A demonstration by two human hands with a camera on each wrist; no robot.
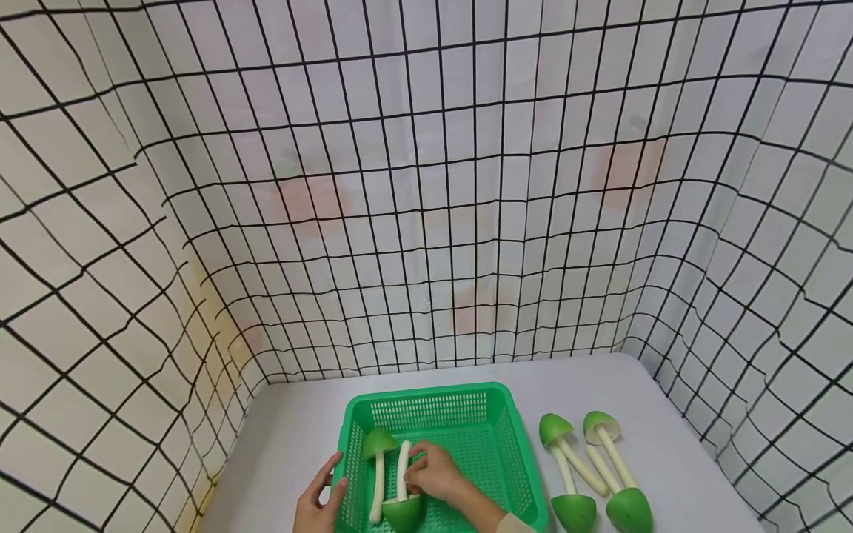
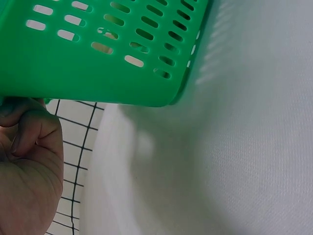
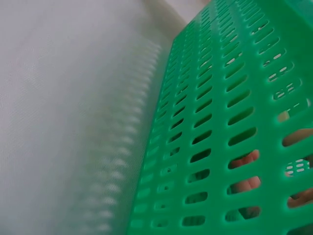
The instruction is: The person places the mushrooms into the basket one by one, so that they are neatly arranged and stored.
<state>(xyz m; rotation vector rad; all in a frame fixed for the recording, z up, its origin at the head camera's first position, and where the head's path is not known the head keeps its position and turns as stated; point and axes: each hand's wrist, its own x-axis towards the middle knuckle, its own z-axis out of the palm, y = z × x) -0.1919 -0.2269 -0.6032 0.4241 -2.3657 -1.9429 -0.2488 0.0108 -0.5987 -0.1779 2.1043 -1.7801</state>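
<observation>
A green plastic basket (image 1: 523,451) with slotted walls stands on the white surface. My right hand (image 1: 436,471) is inside it, with thumb and fingers at the pale stem of a green-capped toy mushroom (image 1: 402,511), pinching it. That mushroom lies cap toward me. To its left in the basket lies another toy mushroom (image 1: 378,442), cap away from me. My left hand (image 1: 318,507) holds the basket's left rim, and in the left wrist view its bent fingers (image 2: 41,129) meet the rim. Through the wall slots in the right wrist view, only bits of my right fingers (image 3: 246,184) show.
To the right of the basket, several more toy mushrooms (image 1: 574,511) lie on the white surface (image 1: 693,481), with caps pointing both ways. Black wire grid panels (image 1: 453,222) backed by pale printed cloth stand at the back and both sides.
</observation>
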